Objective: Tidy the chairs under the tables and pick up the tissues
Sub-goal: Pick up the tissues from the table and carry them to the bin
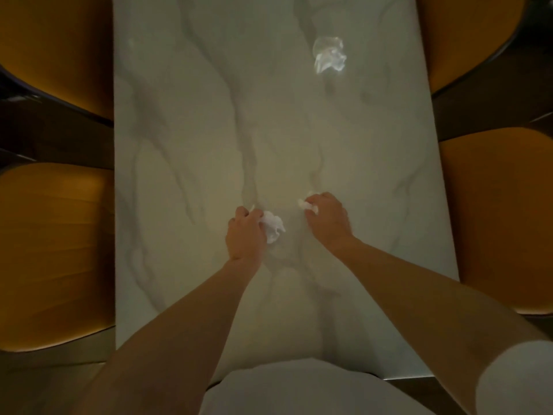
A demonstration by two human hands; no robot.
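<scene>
A long white marble-patterned table [185, 145] runs away from me. My left hand [245, 235] is closed around a crumpled white tissue [273, 229] that sticks out to its right, just above the tabletop. My right hand [327, 218] grips a smaller white tissue [308, 206], only a bit of which shows past the fingers. A third crumpled tissue [329, 55] lies loose on the table's far right part. Orange chairs flank the table: near left [54, 253], far left [57, 46], near right [502, 217], far right [466, 34].
All chair seats sit close against the table's long sides, with dark floor [59, 139] showing in the gaps between them. My white shirt [299, 390] fills the bottom of the view at the table's near end.
</scene>
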